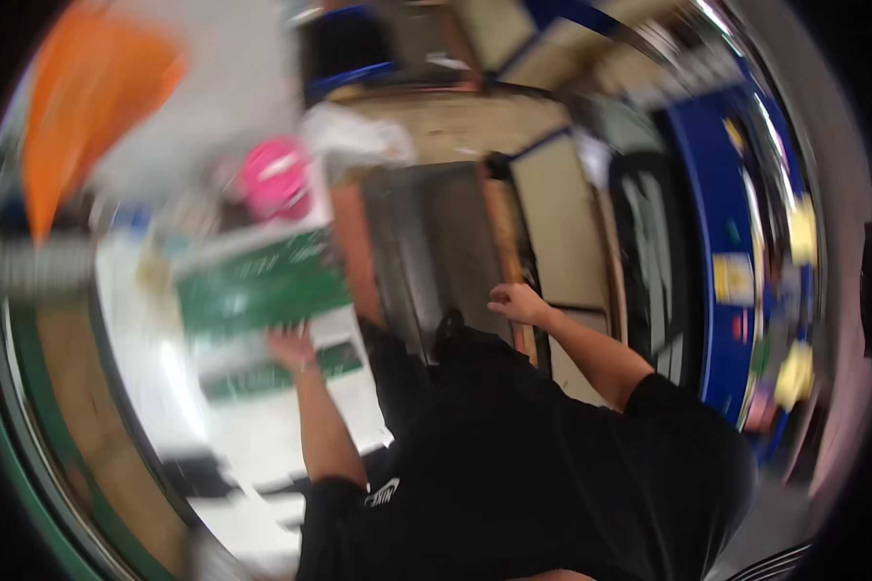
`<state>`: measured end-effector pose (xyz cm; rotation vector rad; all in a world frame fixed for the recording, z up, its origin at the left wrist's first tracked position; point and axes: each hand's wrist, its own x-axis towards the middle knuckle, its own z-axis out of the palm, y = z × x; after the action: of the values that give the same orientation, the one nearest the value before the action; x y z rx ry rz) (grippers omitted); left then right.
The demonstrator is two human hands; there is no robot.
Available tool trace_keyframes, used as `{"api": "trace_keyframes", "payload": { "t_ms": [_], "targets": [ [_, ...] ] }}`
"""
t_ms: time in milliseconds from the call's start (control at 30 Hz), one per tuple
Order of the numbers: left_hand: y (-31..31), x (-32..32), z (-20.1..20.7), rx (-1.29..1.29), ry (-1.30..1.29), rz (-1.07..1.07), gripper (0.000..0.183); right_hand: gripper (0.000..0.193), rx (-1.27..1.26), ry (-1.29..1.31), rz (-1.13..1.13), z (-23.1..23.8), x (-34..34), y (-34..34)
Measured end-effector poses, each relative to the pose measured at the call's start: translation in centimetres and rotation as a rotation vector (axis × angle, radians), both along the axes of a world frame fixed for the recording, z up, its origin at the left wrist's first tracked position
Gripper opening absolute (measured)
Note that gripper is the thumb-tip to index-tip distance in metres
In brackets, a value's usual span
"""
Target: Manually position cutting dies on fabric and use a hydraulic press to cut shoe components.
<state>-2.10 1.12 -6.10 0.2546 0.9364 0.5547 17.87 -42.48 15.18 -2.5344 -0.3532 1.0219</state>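
Note:
My left hand (291, 347) is over the white table (262, 455) on the left, at the near edge of a green flat panel or box (266, 286) with pale marks. Its fingers look stretched out and apart, though smeared by motion; nothing shows in them. A second green strip (252, 385) lies just below that hand. Out to the right, my right hand (518, 303) hangs beside a dark grey, flat-topped piece (436, 223) with orange-brown sides. Its fingers are curled in, and I see nothing held.
A bright pink round object (276, 179) and a white plastic bag (358, 137) sit beyond the green panel. An orange sheet-like thing (92, 97) hangs at far left. Cardboard boxes (557, 208) and a dark-rimmed bin or crate (649, 261) stand at right, before a blue shelf (707, 213).

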Motion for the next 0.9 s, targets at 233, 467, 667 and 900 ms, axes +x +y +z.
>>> {"api": "trace_keyframes", "payload": {
  "t_ms": [233,467,667,900],
  "targets": [
    [-2.3,3.4,1.7,-0.026,0.559,-0.144,0.076,0.033,0.126,-0.443,-0.785,8.5,-11.7,-18.7],
    [-16.4,13.1,6.8,0.064,0.52,-0.835,0.037,0.023,-0.506,-0.953,-1.249,8.1,-29.6,-32.4],
    [-31.4,16.1,12.7,-0.041,0.583,-1.181,0.036,0.021,-0.144,-0.771,-1.361,7.2,-34.9,-34.4],
    [-44.6,18.4,20.0,0.458,0.359,-1.323,0.028,0.015,0.006,-0.722,-1.402,7.5,-35.8,-35.6]
  ]
}}
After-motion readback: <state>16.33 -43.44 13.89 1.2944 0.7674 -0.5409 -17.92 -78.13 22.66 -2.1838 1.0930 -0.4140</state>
